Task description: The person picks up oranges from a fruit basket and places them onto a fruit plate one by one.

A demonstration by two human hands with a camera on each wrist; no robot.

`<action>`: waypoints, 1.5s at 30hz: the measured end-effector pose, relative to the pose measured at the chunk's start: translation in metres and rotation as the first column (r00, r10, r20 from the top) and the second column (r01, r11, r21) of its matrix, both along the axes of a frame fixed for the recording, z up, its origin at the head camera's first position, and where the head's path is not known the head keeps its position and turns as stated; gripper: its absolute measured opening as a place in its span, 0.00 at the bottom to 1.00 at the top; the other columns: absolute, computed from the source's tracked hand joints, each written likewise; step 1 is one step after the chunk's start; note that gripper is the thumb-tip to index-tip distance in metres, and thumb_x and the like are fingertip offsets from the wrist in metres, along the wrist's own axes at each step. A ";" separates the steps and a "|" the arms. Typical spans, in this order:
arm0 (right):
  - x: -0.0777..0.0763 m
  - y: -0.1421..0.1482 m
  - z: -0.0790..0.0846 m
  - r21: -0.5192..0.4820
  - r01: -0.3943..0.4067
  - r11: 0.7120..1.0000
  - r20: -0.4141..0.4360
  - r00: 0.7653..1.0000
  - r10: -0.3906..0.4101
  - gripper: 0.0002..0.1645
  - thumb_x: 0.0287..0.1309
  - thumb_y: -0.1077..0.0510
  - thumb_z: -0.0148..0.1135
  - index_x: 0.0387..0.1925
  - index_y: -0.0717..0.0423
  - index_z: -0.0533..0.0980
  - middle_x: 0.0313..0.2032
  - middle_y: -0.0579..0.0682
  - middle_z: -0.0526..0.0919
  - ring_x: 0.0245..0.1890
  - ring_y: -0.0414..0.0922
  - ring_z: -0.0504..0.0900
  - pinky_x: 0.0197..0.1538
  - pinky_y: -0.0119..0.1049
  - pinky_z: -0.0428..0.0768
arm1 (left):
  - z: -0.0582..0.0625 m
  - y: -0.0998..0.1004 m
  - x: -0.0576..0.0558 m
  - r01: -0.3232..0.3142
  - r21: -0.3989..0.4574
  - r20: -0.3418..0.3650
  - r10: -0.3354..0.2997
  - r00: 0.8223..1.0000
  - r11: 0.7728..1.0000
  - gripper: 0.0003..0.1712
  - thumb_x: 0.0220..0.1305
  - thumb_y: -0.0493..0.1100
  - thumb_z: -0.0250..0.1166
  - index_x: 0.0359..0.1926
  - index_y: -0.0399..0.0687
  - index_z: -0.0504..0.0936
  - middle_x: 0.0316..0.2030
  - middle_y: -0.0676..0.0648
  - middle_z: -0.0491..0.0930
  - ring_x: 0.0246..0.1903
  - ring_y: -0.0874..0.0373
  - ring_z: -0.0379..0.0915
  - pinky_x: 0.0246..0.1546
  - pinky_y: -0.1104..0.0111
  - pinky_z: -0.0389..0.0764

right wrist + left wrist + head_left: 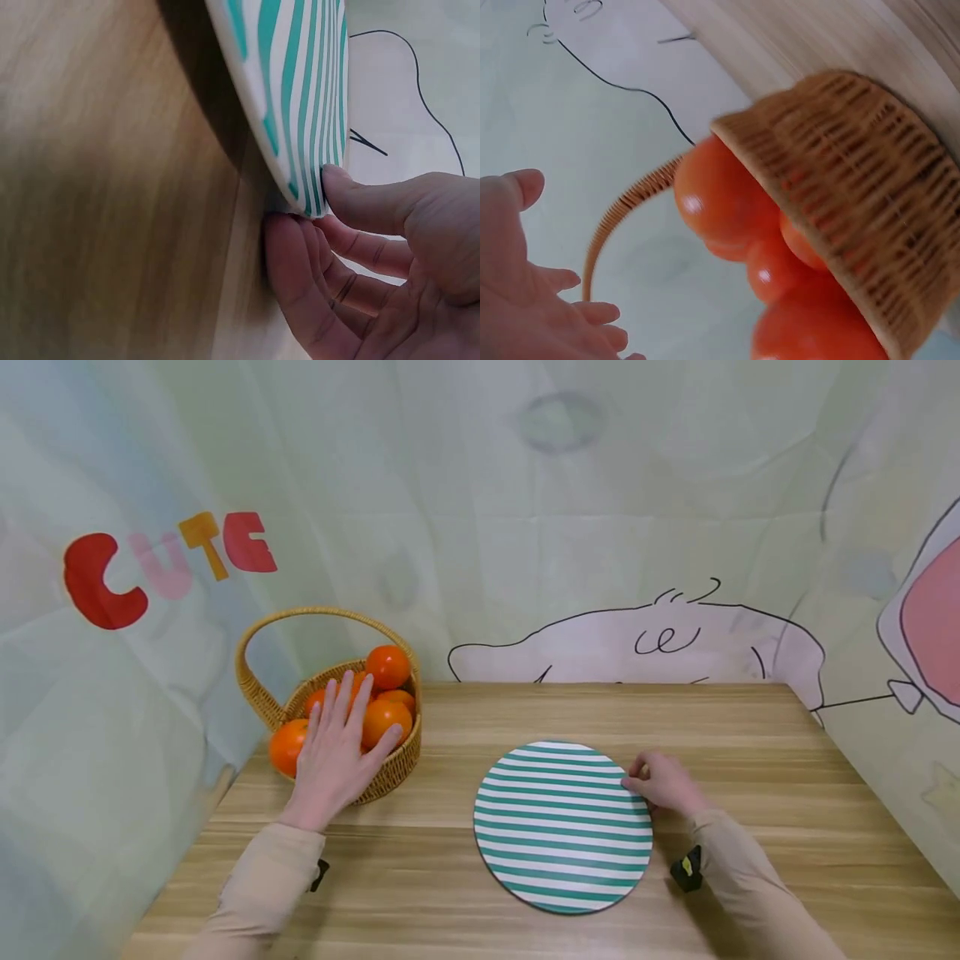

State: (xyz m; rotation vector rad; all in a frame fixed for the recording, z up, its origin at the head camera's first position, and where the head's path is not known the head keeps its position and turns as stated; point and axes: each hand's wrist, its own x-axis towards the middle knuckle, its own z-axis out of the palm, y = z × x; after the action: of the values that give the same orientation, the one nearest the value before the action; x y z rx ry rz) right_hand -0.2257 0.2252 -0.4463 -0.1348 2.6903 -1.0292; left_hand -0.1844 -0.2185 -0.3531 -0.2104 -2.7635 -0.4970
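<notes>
A round placemat with green and white stripes (562, 827) lies at the middle of the table. My right hand (666, 783) pinches its right edge, thumb on top and fingers beneath, as the right wrist view shows; the edge there is lifted a little over the wood. On the left, a wicker basket (397, 772) with a tall handle holds several orange-red round fruits (387, 667) that look like tomatoes or persimmons. Above the basket my left hand (337, 760) is spread, its fingers straight and apart. In the left wrist view, space shows between that hand (525, 277) and the fruits (720, 195).
The wooden table (465, 935) runs back to a printed curtain (480, 543) with cartoon drawings, which also rises along both sides. The basket's handle (322, 610) arches over the fruits. A small black wrist device (687, 868) sits beside the right sleeve.
</notes>
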 end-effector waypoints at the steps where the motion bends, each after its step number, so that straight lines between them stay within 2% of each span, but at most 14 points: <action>1: 0.000 0.000 0.000 -0.001 0.001 1.000 0.003 1.000 -0.001 0.13 0.66 0.60 0.62 0.45 0.67 0.75 0.29 0.57 0.80 0.23 0.45 0.78 0.26 0.36 0.82 | 0.001 -0.004 -0.001 -0.008 0.007 -0.006 0.008 1.000 1.000 0.48 0.73 0.67 0.50 0.81 0.52 0.43 0.81 0.39 0.38 0.81 0.40 0.30 0.78 0.44 0.37; 7: 0.000 0.000 -0.003 0.014 -0.016 1.000 0.003 1.000 0.016 0.10 0.67 0.60 0.61 0.43 0.65 0.75 0.27 0.54 0.80 0.21 0.44 0.76 0.23 0.35 0.80 | -0.001 -0.030 -0.005 -0.069 0.062 -0.021 0.070 0.997 0.996 0.51 0.70 0.68 0.52 0.81 0.49 0.42 0.80 0.34 0.38 0.80 0.35 0.31 0.76 0.39 0.38; 15: -0.001 -0.002 -0.006 0.019 -0.040 0.999 0.017 0.999 0.040 0.07 0.68 0.61 0.59 0.41 0.63 0.74 0.26 0.53 0.78 0.20 0.44 0.74 0.22 0.33 0.78 | -0.009 -0.056 -0.011 -0.166 0.122 -0.017 0.169 0.985 0.979 0.55 0.66 0.66 0.59 0.79 0.41 0.46 0.75 0.26 0.47 0.75 0.27 0.40 0.73 0.34 0.46; 18: -0.001 -0.002 -0.006 0.020 -0.039 0.999 0.023 0.999 0.038 0.07 0.69 0.61 0.59 0.41 0.63 0.74 0.28 0.54 0.79 0.21 0.44 0.74 0.22 0.33 0.77 | -0.010 -0.062 -0.012 -0.200 0.141 0.009 0.201 0.980 0.970 0.57 0.64 0.66 0.62 0.79 0.40 0.46 0.75 0.25 0.49 0.71 0.24 0.46 0.70 0.33 0.51; 22: 0.000 -0.003 -0.005 0.018 -0.031 0.999 0.031 0.999 0.030 0.07 0.69 0.61 0.58 0.42 0.63 0.74 0.30 0.55 0.79 0.22 0.45 0.75 0.22 0.34 0.77 | -0.012 -0.069 -0.010 -0.249 0.156 0.076 0.240 0.968 0.956 0.60 0.61 0.67 0.65 0.80 0.44 0.45 0.75 0.26 0.49 0.68 0.22 0.52 0.64 0.31 0.57; 26: 0.000 -0.004 -0.006 0.021 -0.022 1.000 0.037 0.999 0.021 0.07 0.70 0.61 0.58 0.42 0.62 0.74 0.29 0.54 0.78 0.22 0.45 0.74 0.22 0.34 0.77 | -0.016 -0.074 -0.009 -0.276 0.154 0.144 0.255 0.956 0.949 0.63 0.59 0.69 0.66 0.80 0.45 0.44 0.73 0.25 0.51 0.67 0.22 0.52 0.59 0.29 0.62; 32: 0.000 -0.003 -0.005 0.013 -0.020 1.000 0.036 0.999 0.020 0.06 0.70 0.61 0.58 0.41 0.62 0.74 0.27 0.53 0.76 0.22 0.44 0.74 0.22 0.33 0.77 | -0.024 -0.081 -0.011 -0.286 0.161 0.192 0.254 0.948 0.945 0.64 0.57 0.68 0.68 0.79 0.40 0.46 0.70 0.22 0.53 0.66 0.22 0.52 0.56 0.30 0.63; 38: -0.001 -0.003 -0.006 0.008 -0.023 1.000 0.025 0.999 0.023 0.06 0.69 0.61 0.58 0.41 0.62 0.74 0.26 0.53 0.76 0.21 0.44 0.73 0.21 0.33 0.77 | -0.027 -0.085 -0.013 -0.282 0.180 0.215 0.242 0.946 0.942 0.62 0.57 0.64 0.70 0.79 0.40 0.48 0.69 0.21 0.53 0.65 0.20 0.52 0.55 0.29 0.63; 45: -0.002 -0.002 -0.005 0.014 -0.021 1.000 0.026 0.999 0.021 0.06 0.69 0.61 0.59 0.42 0.62 0.74 0.26 0.52 0.75 0.21 0.44 0.73 0.21 0.32 0.77 | -0.030 -0.087 -0.016 -0.272 0.205 0.207 0.230 0.951 0.940 0.59 0.56 0.60 0.72 0.77 0.38 0.51 0.68 0.20 0.55 0.62 0.21 0.56 0.54 0.30 0.66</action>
State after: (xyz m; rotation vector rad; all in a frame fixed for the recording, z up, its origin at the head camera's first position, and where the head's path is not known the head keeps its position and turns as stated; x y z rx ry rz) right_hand -0.2276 0.2229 -0.4512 -0.1459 2.6663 -0.9985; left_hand -0.2002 -0.3057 -0.3826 0.2543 -2.8148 -0.7950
